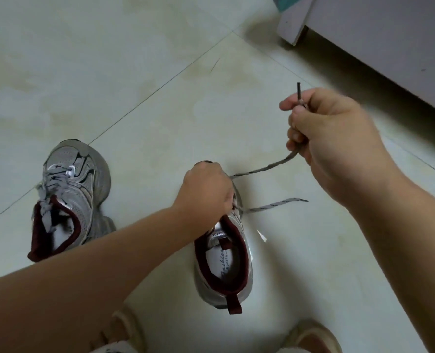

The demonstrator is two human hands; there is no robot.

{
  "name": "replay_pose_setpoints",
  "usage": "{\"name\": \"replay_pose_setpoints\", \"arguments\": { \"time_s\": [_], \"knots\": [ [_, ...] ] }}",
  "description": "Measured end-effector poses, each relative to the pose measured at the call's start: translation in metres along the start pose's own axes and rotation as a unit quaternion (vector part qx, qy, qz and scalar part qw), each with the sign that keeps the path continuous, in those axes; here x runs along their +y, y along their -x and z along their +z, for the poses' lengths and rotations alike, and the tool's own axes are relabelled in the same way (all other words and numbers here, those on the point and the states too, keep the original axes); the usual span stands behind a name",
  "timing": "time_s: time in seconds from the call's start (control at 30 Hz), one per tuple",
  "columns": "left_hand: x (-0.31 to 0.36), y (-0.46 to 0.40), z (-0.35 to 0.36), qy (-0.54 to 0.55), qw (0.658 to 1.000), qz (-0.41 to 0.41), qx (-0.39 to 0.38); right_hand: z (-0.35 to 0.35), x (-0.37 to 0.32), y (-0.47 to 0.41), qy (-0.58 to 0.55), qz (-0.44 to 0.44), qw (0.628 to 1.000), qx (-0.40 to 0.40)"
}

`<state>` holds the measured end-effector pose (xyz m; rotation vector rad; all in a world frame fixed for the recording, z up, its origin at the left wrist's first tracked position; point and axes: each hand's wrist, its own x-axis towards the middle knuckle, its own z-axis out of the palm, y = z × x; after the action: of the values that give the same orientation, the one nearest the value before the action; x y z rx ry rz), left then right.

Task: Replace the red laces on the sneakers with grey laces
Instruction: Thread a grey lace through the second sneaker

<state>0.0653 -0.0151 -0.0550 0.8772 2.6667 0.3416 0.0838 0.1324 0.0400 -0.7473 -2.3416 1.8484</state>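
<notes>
Right hand [338, 133]: fingers curled round one end of the grey woven lace [267, 166], dark tip sticking up above the fist, lace taut down to the silver-grey mesh sneaker with maroon collar [226, 263] on the pale tiled floor [160, 72]. Left hand [206, 192]: on that sneaker's front, fingers curled at the eyelets; what they pinch is hidden. Lace's other end [280, 203] lies loose on the floor just right of the shoe. Second matching sneaker [71, 194], grey-laced, well apart to the left. White furniture panel [389, 47] top right.
</notes>
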Motion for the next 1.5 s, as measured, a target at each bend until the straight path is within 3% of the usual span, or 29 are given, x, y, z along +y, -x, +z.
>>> {"name": "replay_pose_setpoints", "arguments": {
  "time_s": [0.13, 0.23, 0.3, 0.37, 0.43, 0.47, 0.53, 0.6, 0.7, 0.8, 0.83, 0.93, 1.0, 1.1, 1.23, 1.5],
  "knots": [
    [-0.004, 0.001, -0.002, 0.139, 0.990, 0.038, 0.006, -0.009, 0.026, -0.001, 0.032, 0.032, 0.999, 0.008],
    [-0.011, 0.006, -0.013, 0.280, 0.954, 0.053, -0.095, -0.013, 0.045, -0.001, 0.036, 0.061, 0.997, 0.015],
    [-0.018, 0.010, -0.021, 0.297, 0.940, 0.053, -0.158, -0.014, 0.055, -0.002, 0.034, 0.076, 0.996, 0.021],
    [-0.024, 0.015, -0.032, 0.306, 0.937, 0.033, -0.167, -0.016, 0.061, -0.005, 0.037, 0.082, 0.996, 0.028],
    [-0.028, 0.020, -0.047, 0.381, 0.917, -0.021, -0.116, -0.017, 0.067, -0.007, 0.048, 0.080, 0.995, 0.034],
    [-0.033, 0.023, -0.052, 0.446, 0.890, -0.057, -0.080, -0.018, 0.069, -0.007, 0.058, 0.076, 0.995, 0.035],
    [-0.047, 0.028, -0.064, 0.592, 0.795, -0.135, -0.001, -0.018, 0.073, -0.006, 0.095, 0.056, 0.994, 0.028],
    [-0.063, 0.034, -0.070, 0.660, 0.710, -0.234, 0.076, -0.015, 0.076, -0.002, 0.156, 0.013, 0.988, 0.002],
    [-0.075, 0.045, -0.065, 0.598, 0.686, -0.398, 0.119, -0.006, 0.080, 0.009, 0.240, -0.042, 0.967, -0.070],
    [-0.076, 0.052, -0.046, 0.554, 0.652, -0.501, 0.130, 0.006, 0.086, 0.022, 0.312, -0.071, 0.939, -0.125],
    [-0.076, 0.055, -0.041, 0.508, 0.672, -0.520, 0.140, 0.009, 0.088, 0.025, 0.336, -0.083, 0.929, -0.132],
    [-0.068, 0.061, -0.035, 0.261, 0.801, -0.510, 0.175, 0.015, 0.091, 0.030, 0.395, -0.118, 0.897, -0.158],
    [-0.053, 0.064, -0.038, 0.209, 0.876, -0.386, 0.199, 0.017, 0.091, 0.031, 0.430, -0.135, 0.873, -0.185],
    [-0.029, 0.062, -0.026, 0.181, 0.958, -0.176, 0.134, 0.018, 0.091, 0.030, 0.456, -0.158, 0.851, -0.207],
    [-0.007, 0.057, 0.000, 0.107, 0.989, -0.073, 0.073, 0.021, 0.090, 0.027, 0.476, -0.176, 0.832, -0.224],
    [0.001, 0.039, 0.014, 0.128, 0.982, -0.129, 0.041, 0.037, 0.088, 0.024, 0.515, -0.264, 0.774, -0.259]
  ]
}}
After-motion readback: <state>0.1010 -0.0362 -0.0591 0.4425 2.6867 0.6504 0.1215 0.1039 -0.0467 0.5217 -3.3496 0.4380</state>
